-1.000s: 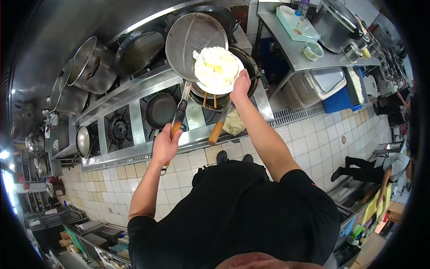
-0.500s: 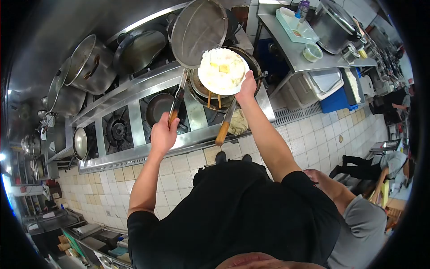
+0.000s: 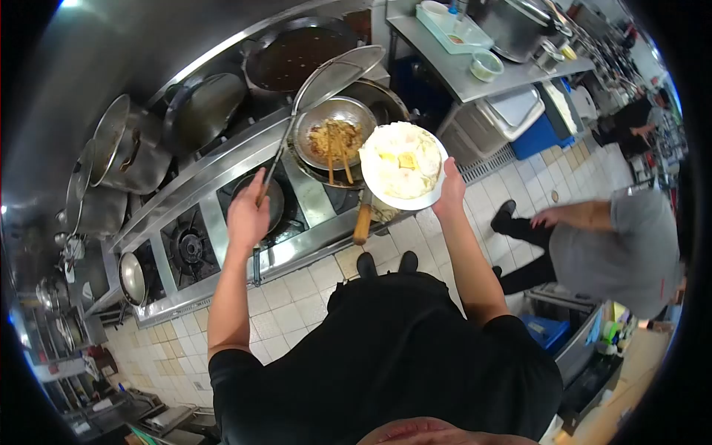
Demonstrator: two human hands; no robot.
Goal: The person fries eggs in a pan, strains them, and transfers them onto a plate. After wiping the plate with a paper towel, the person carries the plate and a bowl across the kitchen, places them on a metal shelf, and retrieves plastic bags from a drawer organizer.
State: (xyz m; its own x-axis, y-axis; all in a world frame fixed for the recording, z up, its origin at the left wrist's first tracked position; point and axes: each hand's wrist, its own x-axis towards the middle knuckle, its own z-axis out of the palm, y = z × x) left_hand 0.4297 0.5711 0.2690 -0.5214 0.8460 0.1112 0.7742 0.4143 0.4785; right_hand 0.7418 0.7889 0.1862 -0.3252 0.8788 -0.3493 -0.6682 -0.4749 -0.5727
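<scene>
My right hand [image 3: 451,194] grips the edge of a white plate [image 3: 412,203] piled with pale food and a few yellow pieces. To the left, my left hand [image 3: 248,213] holds the handle of a large round mesh strainer [image 3: 337,80], its disc tilted nearly edge-on over the stove. Between the hands sits a metal bowl [image 3: 305,133] of browned food [image 3: 334,141] with wooden chopsticks [image 3: 331,167] in it. Behind the plate is a wok [image 3: 389,104]; a wooden handle [image 3: 362,225] sticks out toward me below the bowl.
A wide pan of dark liquid [image 3: 297,59] stands at the back of the stove [image 3: 274,258], near several large pots [image 3: 137,174]. A small frying pan [image 3: 273,208] rests beside my left hand. A steel table [image 3: 445,55] is back right. A person in grey [image 3: 615,252] stands at the right.
The plate has come down toward me and slightly right. The strainer has turned from face-on to nearly edge-on, exposing the dark liquid behind. The person in grey has moved out from behind my right arm.
</scene>
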